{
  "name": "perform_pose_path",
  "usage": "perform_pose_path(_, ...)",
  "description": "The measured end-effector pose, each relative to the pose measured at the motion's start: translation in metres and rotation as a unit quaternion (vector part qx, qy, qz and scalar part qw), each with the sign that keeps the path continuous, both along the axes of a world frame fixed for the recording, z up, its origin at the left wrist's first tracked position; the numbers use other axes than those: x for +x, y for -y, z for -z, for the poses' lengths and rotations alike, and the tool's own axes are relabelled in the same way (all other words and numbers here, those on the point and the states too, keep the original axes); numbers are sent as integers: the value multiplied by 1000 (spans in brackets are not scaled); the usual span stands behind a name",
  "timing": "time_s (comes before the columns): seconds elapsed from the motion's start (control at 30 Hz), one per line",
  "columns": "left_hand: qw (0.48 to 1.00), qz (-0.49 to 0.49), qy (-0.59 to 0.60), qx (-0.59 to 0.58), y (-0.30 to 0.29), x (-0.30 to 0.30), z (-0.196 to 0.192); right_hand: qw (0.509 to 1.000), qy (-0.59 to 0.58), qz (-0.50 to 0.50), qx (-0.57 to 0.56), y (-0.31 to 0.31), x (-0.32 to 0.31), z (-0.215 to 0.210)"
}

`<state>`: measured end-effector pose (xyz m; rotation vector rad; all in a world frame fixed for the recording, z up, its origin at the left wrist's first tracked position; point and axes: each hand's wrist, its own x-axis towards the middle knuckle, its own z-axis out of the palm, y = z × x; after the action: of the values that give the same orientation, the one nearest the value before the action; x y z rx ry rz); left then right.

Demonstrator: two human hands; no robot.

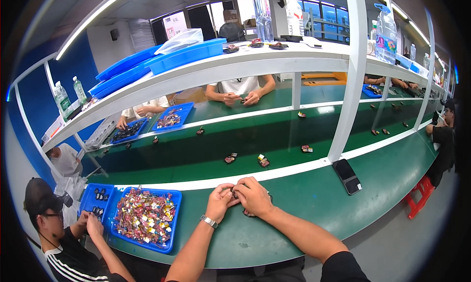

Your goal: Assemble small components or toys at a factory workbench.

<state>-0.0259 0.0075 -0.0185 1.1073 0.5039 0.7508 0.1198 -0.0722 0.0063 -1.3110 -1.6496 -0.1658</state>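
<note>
My left hand and my right hand meet over the green bench top, fingers closed together. Pinched between them is a small dark electronic part, mostly covered by the fingers. Just under my right hand lies another small dark and reddish part, partly hidden by it. To the left of my left forearm, a blue tray holds a heap of small red, yellow and white components.
Past a white rail runs a green belt with scattered small assemblies. A black phone lies right of a white post. At left, a co-worker handles parts by a second blue tray. Other people sit across.
</note>
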Motion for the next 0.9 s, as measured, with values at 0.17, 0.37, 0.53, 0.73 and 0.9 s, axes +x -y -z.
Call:
perform_pose_path(0.17, 1000, -5, -15, 3, -2, -2, 0, 999, 37, -2, -2, 1, -2, -2)
perform_pose_path(0.37, 1000, -6, -13, 4, -2, 0, 1, 998, 60, 14, -1, -2, -2, 3)
perform_pose_path(0.53, 1000, -10, -5, 6, 0, 2, 1, 996, 93, 12, 5, -2, 0, 2)
perform_pose_path(0.73, 1000, -8, 1, 8, 1, 2, -2, 989, 142, -6, 25, -6, 8, 3)
perform_pose_path(0.9, 1000, -7, 3, 1, 2, 2, -5, 986, 156, -20, 49, -8, 12, 2)
